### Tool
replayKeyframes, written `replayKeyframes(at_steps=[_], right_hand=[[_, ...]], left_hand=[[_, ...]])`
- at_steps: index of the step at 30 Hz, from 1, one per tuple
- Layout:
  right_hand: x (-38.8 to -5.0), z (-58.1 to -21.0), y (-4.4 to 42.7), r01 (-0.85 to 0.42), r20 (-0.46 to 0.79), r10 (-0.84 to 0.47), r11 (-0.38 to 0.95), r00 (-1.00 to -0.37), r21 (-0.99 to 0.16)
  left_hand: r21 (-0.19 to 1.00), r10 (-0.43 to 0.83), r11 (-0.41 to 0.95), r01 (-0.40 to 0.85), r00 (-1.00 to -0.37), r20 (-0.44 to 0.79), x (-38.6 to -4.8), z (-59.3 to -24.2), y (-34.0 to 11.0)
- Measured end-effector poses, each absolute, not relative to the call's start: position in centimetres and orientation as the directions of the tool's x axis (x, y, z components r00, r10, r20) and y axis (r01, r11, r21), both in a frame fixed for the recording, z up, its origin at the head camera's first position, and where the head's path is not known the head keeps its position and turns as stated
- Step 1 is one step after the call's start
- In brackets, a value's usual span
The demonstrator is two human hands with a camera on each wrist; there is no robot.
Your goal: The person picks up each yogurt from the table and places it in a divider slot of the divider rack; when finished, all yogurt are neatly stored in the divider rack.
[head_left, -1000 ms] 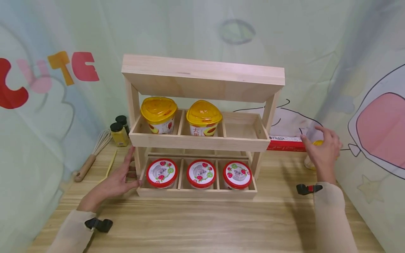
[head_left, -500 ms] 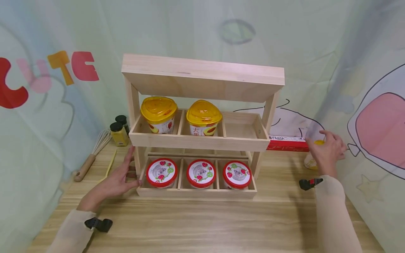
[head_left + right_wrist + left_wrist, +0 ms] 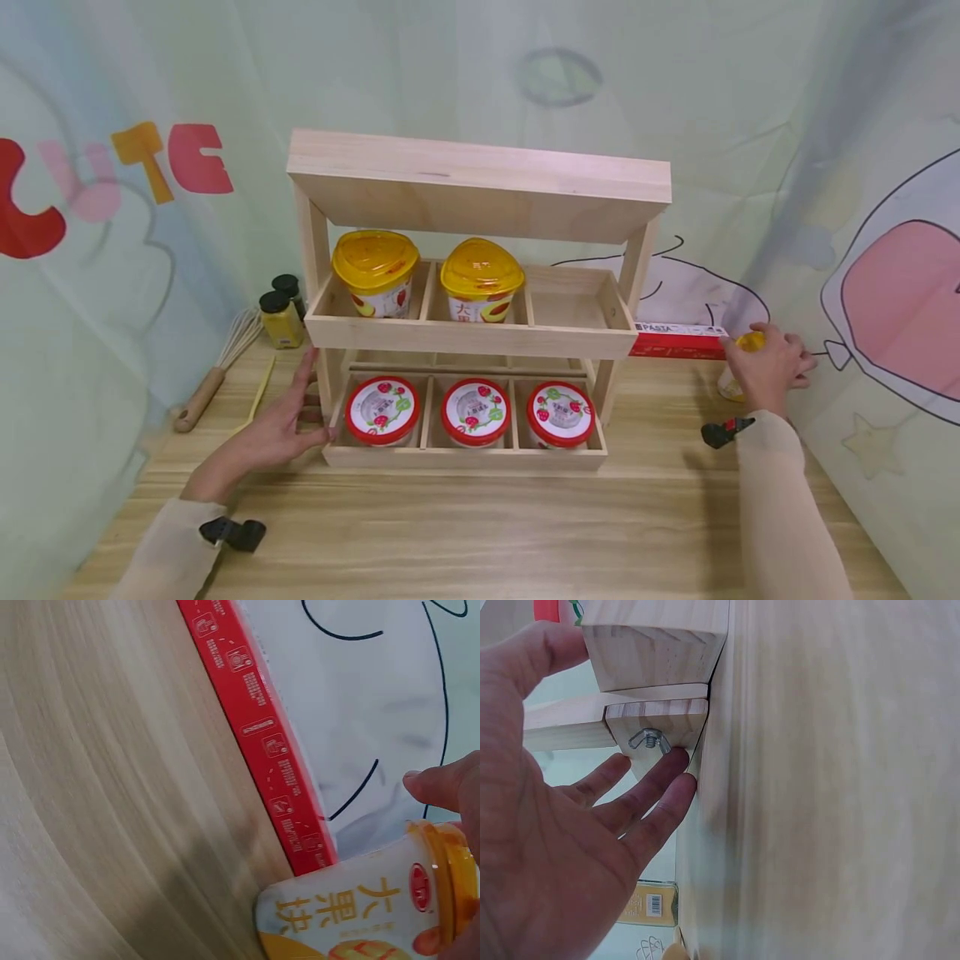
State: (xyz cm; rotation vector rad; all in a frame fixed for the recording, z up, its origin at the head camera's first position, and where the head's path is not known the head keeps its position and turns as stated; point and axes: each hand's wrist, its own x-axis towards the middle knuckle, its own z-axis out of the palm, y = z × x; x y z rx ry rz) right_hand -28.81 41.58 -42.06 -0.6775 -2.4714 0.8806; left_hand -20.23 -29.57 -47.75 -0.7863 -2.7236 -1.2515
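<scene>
A two-tier wooden rack (image 3: 472,339) stands mid-table. Its upper tier holds two yellow-lidded yogurt cups (image 3: 482,268) in the left and middle compartments; the right compartment is bare. Below sit three red-lidded tubs (image 3: 476,412), one per compartment. My left hand (image 3: 273,429) rests at the rack's lower left side, fingers extended near a wing nut (image 3: 651,739) and thumb at the front tray. Far right, my right hand (image 3: 767,371) is over another yellow-lidded yogurt cup (image 3: 360,907), partly hidden by the hand. In the right wrist view the thumb (image 3: 435,784) stands apart from the lid.
A red pasta box (image 3: 678,345) lies behind the rack's right side, its end close to the cup. Left of the rack are a whisk (image 3: 202,400), a thin yellow utensil (image 3: 262,390) and two black-capped jars (image 3: 282,321). Curtains border the table.
My right hand shifts slightly right, then comes down and left around the top of the cup at the far right. The left hand stays at the rack's side.
</scene>
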Motion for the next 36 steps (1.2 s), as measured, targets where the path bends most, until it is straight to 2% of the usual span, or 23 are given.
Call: replayKeyframes(at_steps=[8, 16, 36], right_hand=[[-29.0, -43.4, 40.8, 0.279, 0.251, 0.625, 0.624, -0.739, -0.730], [-29.0, -44.7, 40.8, 0.190, 0.337, 0.668, 0.586, -0.663, -0.788], [-28.7, -45.2, 40.1, 0.058, 0.420, 0.624, 0.599, -0.659, -0.798]], left_hand=[[0.699, 0.434, 0.532, 0.478, -0.863, 0.259, -20.2, -47.9, -29.6], [0.688, 0.428, 0.547, 0.477, -0.866, 0.260, -20.2, -47.8, -29.5], [0.704, 0.432, 0.537, 0.464, -0.869, 0.244, -20.2, -47.6, -29.5]])
